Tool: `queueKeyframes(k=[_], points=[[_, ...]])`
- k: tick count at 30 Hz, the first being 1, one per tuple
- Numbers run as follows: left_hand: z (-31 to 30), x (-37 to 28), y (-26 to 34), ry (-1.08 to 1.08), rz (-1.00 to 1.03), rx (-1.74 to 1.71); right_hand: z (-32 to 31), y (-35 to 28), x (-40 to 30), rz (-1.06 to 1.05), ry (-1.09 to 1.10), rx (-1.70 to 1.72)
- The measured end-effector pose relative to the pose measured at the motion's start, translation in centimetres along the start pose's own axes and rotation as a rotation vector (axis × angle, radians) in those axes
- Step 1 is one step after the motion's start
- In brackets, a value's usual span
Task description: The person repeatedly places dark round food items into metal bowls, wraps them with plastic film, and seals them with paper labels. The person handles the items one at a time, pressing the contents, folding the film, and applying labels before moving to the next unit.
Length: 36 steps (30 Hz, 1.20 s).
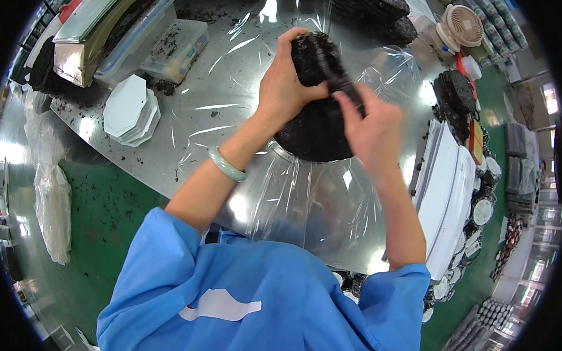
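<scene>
A thick dark stack of dried seaweed sheets point(316, 132), rounded at its lower edge, lies over clear plastic film point(281, 184) on the metal table. My left hand point(284, 78) grips its upper left side, with the thumb across the dark material and a pale green bangle point(227, 164) on the wrist. Blurred by motion, my right hand point(372, 121) pinches a dark strip or folded edge at the stack's right side. A round rim shows under the film just below the stack.
White octagonal cards point(129, 109) are piled at the left, near plastic boxes point(177, 49). More dark stacks point(373, 14) lie at the back. Long white sheets point(444, 193) line the right edge, with a small beige fan point(461, 25) beyond.
</scene>
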<state>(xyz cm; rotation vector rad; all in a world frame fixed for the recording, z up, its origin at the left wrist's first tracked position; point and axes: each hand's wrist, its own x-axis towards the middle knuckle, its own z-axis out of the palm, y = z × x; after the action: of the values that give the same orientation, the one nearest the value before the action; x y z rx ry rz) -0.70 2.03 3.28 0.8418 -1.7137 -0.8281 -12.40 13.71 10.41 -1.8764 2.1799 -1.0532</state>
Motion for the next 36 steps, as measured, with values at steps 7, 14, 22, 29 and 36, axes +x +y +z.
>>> queueKeyframes(k=[7,14,22,29,36], points=[[-1.9,1.3,0.1,0.053,0.085,0.047,0.6,-2.4,-2.1,-0.135,0.080,0.178],[-3.4,0.2,-1.1,-0.486,-0.039,-0.256,-0.8,6.8,1.1,0.533,-0.045,0.780],[-0.4,-2.8,-4.8,-0.333,0.049,0.343,6.1,11.2,0.2,-0.258,0.254,-0.069],[-0.4,-2.4,-5.1,-0.388,-0.034,0.344,9.2,10.2,-0.2,-0.244,-0.307,-0.036],[-1.7,-1.1,-5.7,-0.455,-0.020,0.301,10.9,11.6,0.3,-0.341,-0.396,-0.382]])
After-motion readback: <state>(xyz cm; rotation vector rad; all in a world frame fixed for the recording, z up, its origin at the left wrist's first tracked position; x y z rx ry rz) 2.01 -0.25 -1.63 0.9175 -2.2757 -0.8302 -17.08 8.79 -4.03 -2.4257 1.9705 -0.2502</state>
